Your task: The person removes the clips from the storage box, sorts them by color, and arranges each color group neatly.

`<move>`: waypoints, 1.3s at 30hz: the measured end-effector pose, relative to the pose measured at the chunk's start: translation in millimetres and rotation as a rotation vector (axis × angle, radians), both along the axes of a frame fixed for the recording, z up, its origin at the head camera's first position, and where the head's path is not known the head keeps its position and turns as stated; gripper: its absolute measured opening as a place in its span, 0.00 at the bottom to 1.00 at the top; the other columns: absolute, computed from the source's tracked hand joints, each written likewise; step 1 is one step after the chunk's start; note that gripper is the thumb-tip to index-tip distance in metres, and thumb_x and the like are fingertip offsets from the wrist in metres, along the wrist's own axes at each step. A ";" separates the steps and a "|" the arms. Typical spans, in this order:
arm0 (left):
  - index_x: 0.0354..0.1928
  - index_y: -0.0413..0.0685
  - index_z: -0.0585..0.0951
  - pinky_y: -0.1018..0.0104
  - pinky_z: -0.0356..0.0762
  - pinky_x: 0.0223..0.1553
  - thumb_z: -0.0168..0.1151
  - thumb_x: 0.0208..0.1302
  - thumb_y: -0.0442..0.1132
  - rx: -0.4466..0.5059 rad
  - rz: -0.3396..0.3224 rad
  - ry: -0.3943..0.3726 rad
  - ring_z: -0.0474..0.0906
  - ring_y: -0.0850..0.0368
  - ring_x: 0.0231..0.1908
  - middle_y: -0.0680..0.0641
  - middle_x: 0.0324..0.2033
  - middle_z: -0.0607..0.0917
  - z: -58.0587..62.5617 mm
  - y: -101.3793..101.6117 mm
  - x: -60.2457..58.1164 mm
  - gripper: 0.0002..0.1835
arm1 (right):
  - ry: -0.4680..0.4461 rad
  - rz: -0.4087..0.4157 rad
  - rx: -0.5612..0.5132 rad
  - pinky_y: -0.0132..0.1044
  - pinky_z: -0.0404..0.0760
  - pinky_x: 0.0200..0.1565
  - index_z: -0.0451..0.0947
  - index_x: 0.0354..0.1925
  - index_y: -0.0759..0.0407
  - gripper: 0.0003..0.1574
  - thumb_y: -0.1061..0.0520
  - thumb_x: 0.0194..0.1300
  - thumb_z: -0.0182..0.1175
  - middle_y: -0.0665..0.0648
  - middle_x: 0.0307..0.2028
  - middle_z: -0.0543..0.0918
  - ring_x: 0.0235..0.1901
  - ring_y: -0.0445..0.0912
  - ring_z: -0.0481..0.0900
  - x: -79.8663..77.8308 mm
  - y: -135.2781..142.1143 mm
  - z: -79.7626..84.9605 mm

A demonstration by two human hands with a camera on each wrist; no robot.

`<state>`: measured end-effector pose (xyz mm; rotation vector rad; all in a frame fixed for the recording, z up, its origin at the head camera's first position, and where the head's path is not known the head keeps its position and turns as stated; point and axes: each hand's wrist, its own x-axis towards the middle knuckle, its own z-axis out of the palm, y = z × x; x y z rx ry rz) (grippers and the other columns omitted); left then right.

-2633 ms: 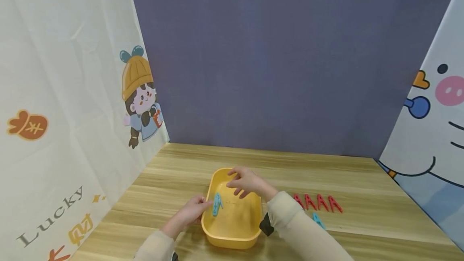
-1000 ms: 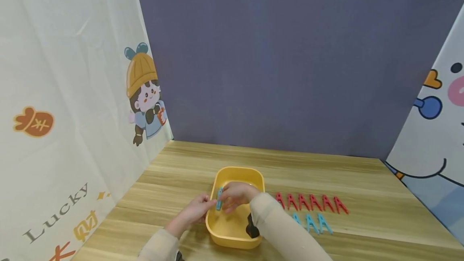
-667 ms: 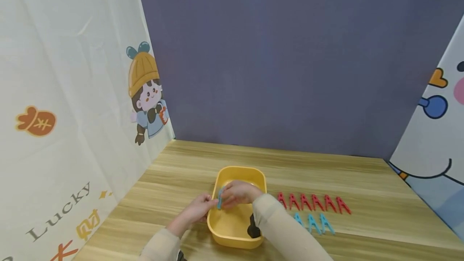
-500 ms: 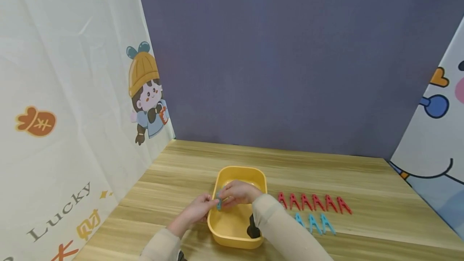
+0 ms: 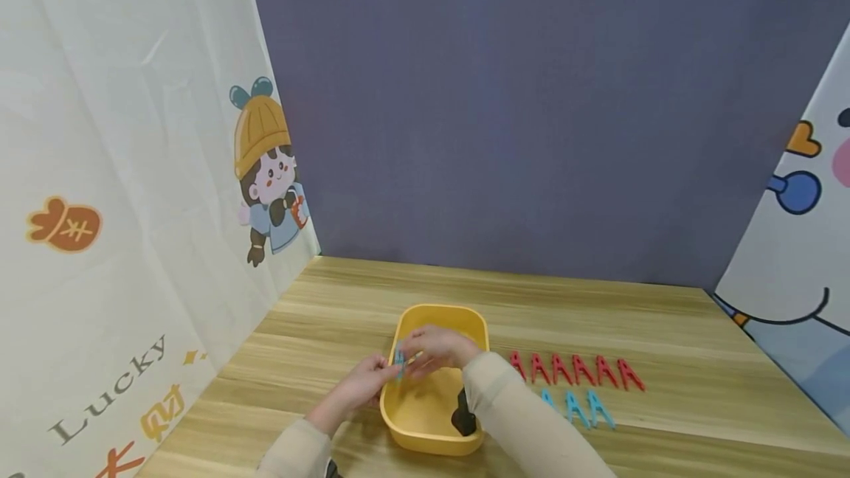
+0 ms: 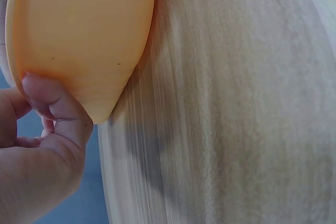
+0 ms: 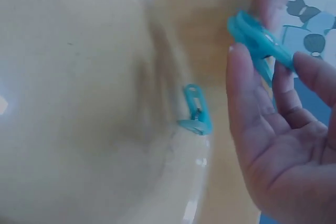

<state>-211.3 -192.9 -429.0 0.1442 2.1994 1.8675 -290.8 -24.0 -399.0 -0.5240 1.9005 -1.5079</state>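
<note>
A yellow plastic tub [image 5: 434,442] stands on the table. My left hand [image 5: 361,382] grips its left rim, with curled fingers against the outer wall [image 6: 84,24] in the left wrist view. The left thumb reaches over the rim to a blue clothespin [image 5: 399,360]. My right hand [image 5: 438,349] is inside the tub and pinches this clothespin [image 7: 257,40] between thumb and fingers, close to the left wall. A second, smaller blue clothespin shape [image 7: 197,111] shows against the tub's glossy surface in the right wrist view.
Right of the tub, several red clothespins [image 5: 559,369] lie in a row on the wooden table [image 5: 358,286]. Three blue clothespins [image 5: 575,410] lie in front of them, the leftmost partly behind the right sleeve [image 5: 524,419]. A dark backdrop [image 5: 505,116] stands behind.
My right hand has moved down and left from above the tub and taken hold of the blue clothespin. Its sleeve uncovers more clothespins. The left hand keeps its grip on the rim.
</note>
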 end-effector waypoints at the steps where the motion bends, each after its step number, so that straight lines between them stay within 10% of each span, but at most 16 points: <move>1: 0.35 0.41 0.63 0.65 0.76 0.27 0.50 0.68 0.42 0.000 0.003 -0.002 0.74 0.55 0.28 0.43 0.32 0.73 -0.2 0.4 -0.2 0.11 | 0.017 -0.006 0.002 0.44 0.80 0.37 0.73 0.37 0.67 0.11 0.58 0.64 0.54 0.61 0.36 0.79 0.36 0.54 0.81 -0.3 1.5 1.8; 39: 0.35 0.39 0.65 0.64 0.78 0.26 0.50 0.68 0.41 0.003 0.045 0.009 0.76 0.55 0.27 0.42 0.31 0.75 -5.0 1.2 -0.9 0.11 | -0.034 -0.043 -0.245 0.43 0.80 0.37 0.68 0.37 0.59 0.08 0.58 0.63 0.58 0.58 0.36 0.80 0.40 0.54 0.80 17.2 69.2 47.7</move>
